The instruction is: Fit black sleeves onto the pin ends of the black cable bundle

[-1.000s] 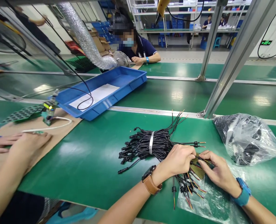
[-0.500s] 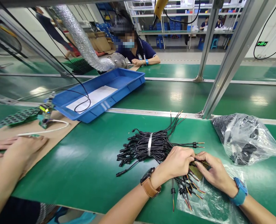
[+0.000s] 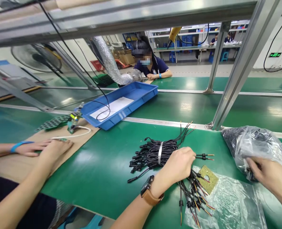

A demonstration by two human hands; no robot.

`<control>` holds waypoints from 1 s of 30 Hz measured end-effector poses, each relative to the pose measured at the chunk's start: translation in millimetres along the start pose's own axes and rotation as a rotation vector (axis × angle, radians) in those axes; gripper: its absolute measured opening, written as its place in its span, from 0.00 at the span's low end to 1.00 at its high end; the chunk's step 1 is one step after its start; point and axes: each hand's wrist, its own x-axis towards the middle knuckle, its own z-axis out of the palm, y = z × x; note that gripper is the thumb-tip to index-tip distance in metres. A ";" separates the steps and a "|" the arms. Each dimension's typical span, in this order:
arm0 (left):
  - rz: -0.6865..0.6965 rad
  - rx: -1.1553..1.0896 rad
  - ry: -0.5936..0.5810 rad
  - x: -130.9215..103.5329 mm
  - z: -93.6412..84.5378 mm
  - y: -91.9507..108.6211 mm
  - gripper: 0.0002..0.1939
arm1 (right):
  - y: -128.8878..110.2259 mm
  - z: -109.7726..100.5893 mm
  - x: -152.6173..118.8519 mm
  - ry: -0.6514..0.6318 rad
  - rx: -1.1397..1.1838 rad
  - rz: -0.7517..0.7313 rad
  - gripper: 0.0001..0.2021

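Note:
On the green bench lies a bundle of black cables (image 3: 166, 151) tied with a white band, connectors at its left end and bare coloured wire ends at its right. My left hand (image 3: 181, 163) is closed on a black cable at the bundle's right side; its fingertips are partly hidden. Several cable ends with small black grommets (image 3: 189, 203) fan out below it. My right hand (image 3: 271, 175) is at the lower edge of a clear plastic bag (image 3: 257, 143) of black parts. Its thumb shows beside dark pieces, but the other fingers are mostly hidden.
A yellowish sponge (image 3: 207, 179) with a hole lies on a flat clear plastic sheet (image 3: 236, 203). Behind stands a blue tray (image 3: 141, 90). A metal post (image 3: 241, 63) rises near the bag. At left, a co-worker's hands (image 3: 57, 148) rest over cardboard (image 3: 85, 130). Another person sits opposite.
My right hand has left the cable ends and moved right to the plastic bag, uncovering the sponge. My left hand stays at the cables. The view has shifted slightly.

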 end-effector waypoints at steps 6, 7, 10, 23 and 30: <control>-0.353 0.451 0.062 39.7 19.5 11.3 0.09 | 3.7 36.8 -4.3 -0.056 -0.170 -0.026 0.16; -0.406 0.500 0.054 47.3 21.1 12.1 0.10 | 2.3 36.4 -4.3 -0.065 -0.159 -0.030 0.16; -0.497 0.539 0.036 63.8 22.6 10.9 0.12 | -1.3 31.0 -2.0 -0.122 -0.137 -0.029 0.14; 0.099 0.150 -0.129 16.9 6.7 1.9 0.10 | -12.6 30.4 -1.2 -0.193 -0.122 -0.068 0.10; 0.130 0.116 -0.212 7.3 23.8 3.5 0.06 | -17.5 22.4 -1.0 -0.074 -0.126 -0.039 0.13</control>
